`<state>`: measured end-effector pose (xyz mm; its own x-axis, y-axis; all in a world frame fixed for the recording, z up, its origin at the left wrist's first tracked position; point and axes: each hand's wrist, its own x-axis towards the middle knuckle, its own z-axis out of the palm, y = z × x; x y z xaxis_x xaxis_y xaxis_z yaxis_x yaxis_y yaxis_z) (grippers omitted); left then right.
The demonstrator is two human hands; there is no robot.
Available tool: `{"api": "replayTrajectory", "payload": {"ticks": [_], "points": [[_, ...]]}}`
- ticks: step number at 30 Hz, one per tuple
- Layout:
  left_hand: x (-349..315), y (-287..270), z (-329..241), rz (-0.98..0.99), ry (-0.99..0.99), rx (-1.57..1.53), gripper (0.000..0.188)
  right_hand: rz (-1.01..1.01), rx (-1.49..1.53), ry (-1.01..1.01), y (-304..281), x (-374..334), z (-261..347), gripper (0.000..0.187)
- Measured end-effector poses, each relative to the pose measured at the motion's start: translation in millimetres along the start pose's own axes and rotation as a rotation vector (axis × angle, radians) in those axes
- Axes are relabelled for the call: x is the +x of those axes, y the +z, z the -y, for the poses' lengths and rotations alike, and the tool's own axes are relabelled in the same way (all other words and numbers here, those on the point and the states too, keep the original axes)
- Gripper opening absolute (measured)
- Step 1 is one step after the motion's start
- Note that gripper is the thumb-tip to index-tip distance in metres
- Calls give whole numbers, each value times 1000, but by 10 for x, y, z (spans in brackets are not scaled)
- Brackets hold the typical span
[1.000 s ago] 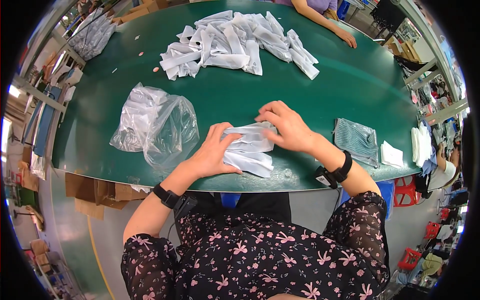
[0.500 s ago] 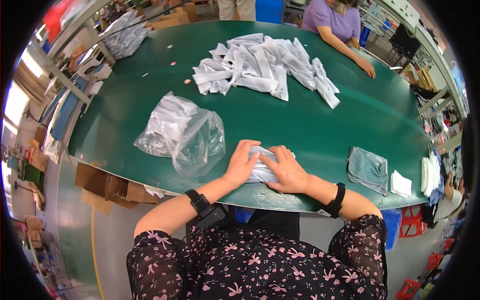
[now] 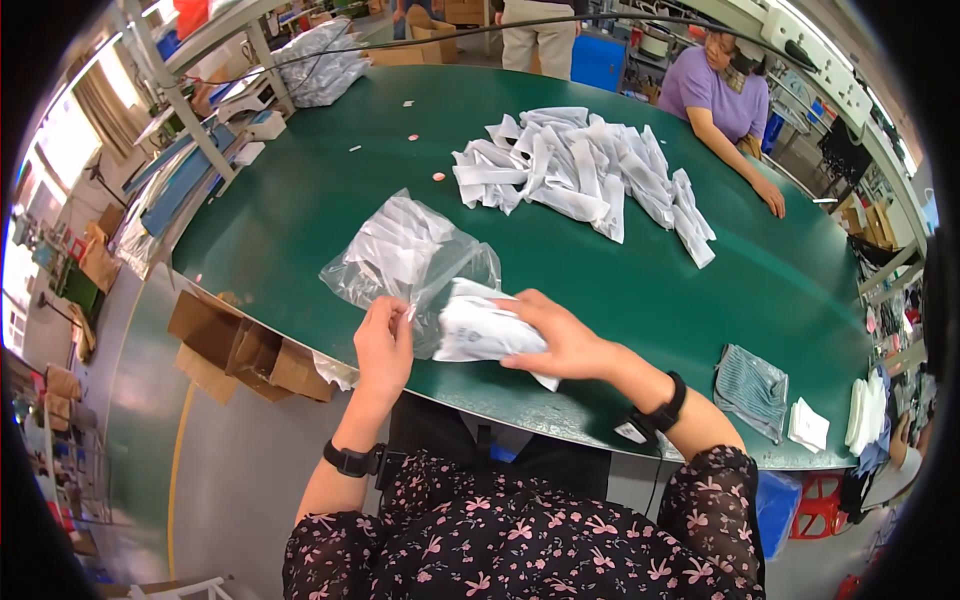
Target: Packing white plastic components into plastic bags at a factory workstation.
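My left hand (image 3: 384, 345) pinches the near edge of a clear plastic bag (image 3: 468, 262). Several white packets lie inside that bag, at its far left part. My right hand (image 3: 562, 338) is wrapped around the right end of a bundle of flat white packets (image 3: 482, 326), thumb on the near side and fingers over the top. The bundle's left end is at the bag's mouth; whether it has entered the bag I cannot tell. Farther off on the green table (image 3: 620, 300) lies a loose pile of similar white packets (image 3: 575, 170).
A folded grey-green striped cloth (image 3: 750, 390) and white folded cloths (image 3: 808, 425) lie at the right. Cardboard boxes (image 3: 250, 355) stand below the left table edge. A person in a purple top (image 3: 715, 100) rests an arm on the table's far right.
Both hands pressed the bundle on the table before. Now the right hand has carried it left to the bag, and the left hand has let go of it and taken the bag's edge.
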<state>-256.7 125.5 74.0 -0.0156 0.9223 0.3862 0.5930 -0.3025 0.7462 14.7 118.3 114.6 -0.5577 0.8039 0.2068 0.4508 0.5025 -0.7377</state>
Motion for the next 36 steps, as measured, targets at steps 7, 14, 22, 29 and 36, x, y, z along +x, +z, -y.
{"api": "replayTrajectory", "payload": {"ticks": [7,14,22,29,36], "points": [[-10,-67,-107,-158,146,-265,5,135,45,191,394,796,-202,62],[-52,-61,-139,-82,265,-258,6,267,652,348,776,1210,-152,59],[-90,71,-217,-100,562,-155,8,-192,-289,208,1289,1626,-100,76],[-297,-214,240,-42,-37,-365,3,-69,-561,-77,1505,1461,-132,66],[-374,37,-94,-6,186,-123,6,-487,-673,-442,2177,1693,-796,67]]}}
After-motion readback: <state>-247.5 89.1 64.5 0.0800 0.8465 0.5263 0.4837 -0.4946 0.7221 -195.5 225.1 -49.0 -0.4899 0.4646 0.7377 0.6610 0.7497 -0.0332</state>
